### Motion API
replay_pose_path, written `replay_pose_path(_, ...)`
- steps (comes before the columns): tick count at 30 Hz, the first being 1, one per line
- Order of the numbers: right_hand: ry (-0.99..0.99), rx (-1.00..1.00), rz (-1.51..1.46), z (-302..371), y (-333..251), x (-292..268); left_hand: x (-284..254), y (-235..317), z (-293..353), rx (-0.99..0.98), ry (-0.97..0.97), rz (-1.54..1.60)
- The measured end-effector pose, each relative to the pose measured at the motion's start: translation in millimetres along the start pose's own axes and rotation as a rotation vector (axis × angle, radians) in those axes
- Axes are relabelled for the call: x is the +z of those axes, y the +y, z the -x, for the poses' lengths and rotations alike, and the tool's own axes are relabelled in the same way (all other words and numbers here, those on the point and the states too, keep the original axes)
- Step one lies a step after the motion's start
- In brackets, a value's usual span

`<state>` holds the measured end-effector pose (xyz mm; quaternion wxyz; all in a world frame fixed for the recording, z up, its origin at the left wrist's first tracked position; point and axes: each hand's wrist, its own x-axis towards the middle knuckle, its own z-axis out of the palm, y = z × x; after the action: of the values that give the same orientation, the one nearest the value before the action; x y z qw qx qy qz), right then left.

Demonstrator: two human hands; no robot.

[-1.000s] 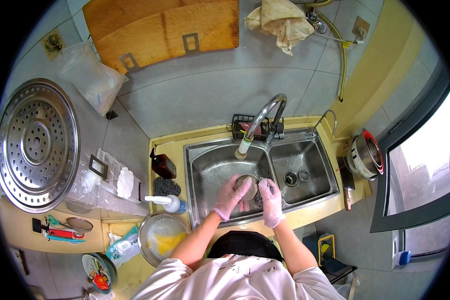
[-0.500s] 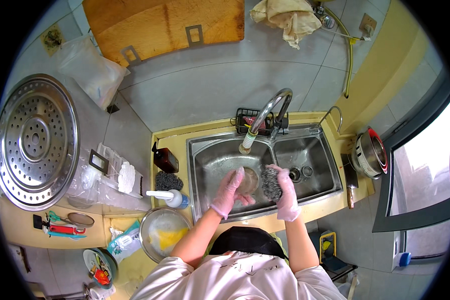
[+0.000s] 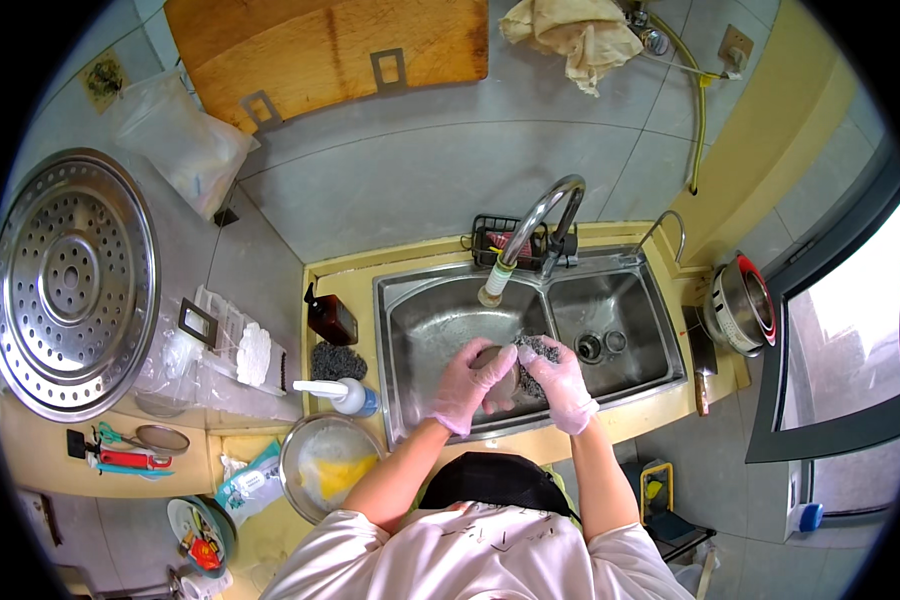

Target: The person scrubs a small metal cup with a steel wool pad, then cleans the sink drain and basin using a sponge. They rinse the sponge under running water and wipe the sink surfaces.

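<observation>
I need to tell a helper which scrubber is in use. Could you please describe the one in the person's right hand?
Find the steel double sink set in the yellow counter, below the curved tap. Over the left basin, near the divider, two gloved hands meet; the right hand presses a grey wire scouring pad against a small round item in the left hand. A darker pad lies unused on the counter.

Scourer (image 3: 536, 352) back against bowl (image 3: 495, 368), seemingly.
</observation>
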<state>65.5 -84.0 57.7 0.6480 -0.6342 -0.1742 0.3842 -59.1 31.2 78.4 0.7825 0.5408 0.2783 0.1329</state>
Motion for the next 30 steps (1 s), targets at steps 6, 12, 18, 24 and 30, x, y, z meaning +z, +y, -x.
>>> replay_pose_path(6, 0.132, -0.05, -0.191, 18.4, 19.2, 24.1, -2.0, -11.8, -12.7, 0.082, 0.042, 0.185)
replay_pose_path(12, -0.04, 0.023, 0.081, -3.0, -8.3, 2.2, -8.4, -7.5, -7.1, -0.075, -0.138, -0.07)
replay_pose_path(18, 0.079, 0.01, -0.155, 4.8, 40.0, 12.6, -8.8, -23.0, -11.6, 0.009, -0.011, 0.168)
replay_pose_path(24, -0.07, 0.044, -0.019, -13.6, 18.0, -5.8, -7.0, -11.9, -12.4, -0.097, -0.12, -0.085)
replay_pose_path(30, -0.033, 0.118, -0.093, 0.2, 32.7, -6.2, -7.1, -23.1, -7.2, -0.038, -0.044, 0.009)
